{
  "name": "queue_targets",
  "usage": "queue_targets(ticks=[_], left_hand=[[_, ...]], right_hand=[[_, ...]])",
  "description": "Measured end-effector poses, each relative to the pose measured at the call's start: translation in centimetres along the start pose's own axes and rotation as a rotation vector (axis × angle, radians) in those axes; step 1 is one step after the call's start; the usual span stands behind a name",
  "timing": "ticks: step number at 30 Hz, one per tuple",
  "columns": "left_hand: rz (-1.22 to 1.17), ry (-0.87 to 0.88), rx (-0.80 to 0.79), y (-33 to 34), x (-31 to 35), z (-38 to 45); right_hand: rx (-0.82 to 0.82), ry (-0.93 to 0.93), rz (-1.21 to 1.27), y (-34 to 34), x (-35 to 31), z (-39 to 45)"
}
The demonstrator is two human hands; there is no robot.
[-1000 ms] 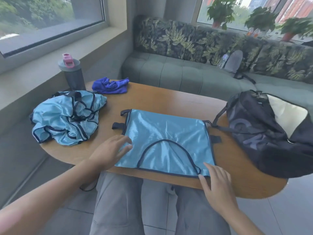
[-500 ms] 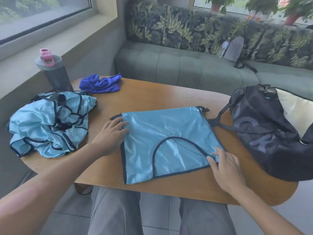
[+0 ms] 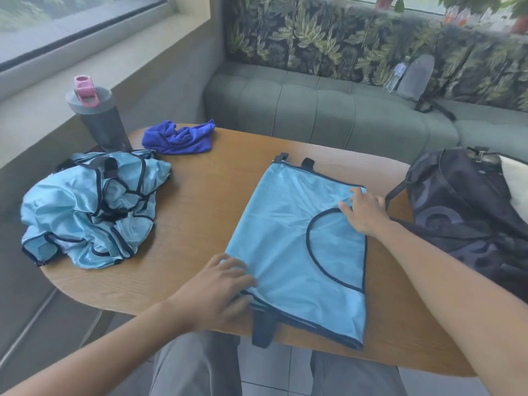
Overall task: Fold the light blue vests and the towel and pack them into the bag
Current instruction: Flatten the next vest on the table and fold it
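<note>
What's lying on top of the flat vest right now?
Both hands: the left hand holds the flat vest at its near-left corner, the right hand at its far-right edge. Whatever lies beneath the vest is covered.
</note>
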State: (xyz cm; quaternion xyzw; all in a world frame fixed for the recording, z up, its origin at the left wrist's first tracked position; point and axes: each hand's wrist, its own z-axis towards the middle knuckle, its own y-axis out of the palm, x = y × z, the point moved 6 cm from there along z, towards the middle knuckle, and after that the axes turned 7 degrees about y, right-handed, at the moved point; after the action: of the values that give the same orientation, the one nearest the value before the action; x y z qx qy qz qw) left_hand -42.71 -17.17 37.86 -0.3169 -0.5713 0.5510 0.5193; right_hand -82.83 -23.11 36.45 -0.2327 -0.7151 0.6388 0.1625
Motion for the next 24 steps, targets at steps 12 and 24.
queue_targets(ticks=[12, 24], left_hand=[[-0.303, -0.088, 0.009, 0.8, -3.0, -3.4], [-0.077, 0.047, 0.017, 2.9, -1.3, -6.5]], right_hand=[[0.125, -0.361, 0.230, 0.1, -4.4, -17.8], [-0.020, -0.395, 0.001, 7.4, 0.8, -29.5]])
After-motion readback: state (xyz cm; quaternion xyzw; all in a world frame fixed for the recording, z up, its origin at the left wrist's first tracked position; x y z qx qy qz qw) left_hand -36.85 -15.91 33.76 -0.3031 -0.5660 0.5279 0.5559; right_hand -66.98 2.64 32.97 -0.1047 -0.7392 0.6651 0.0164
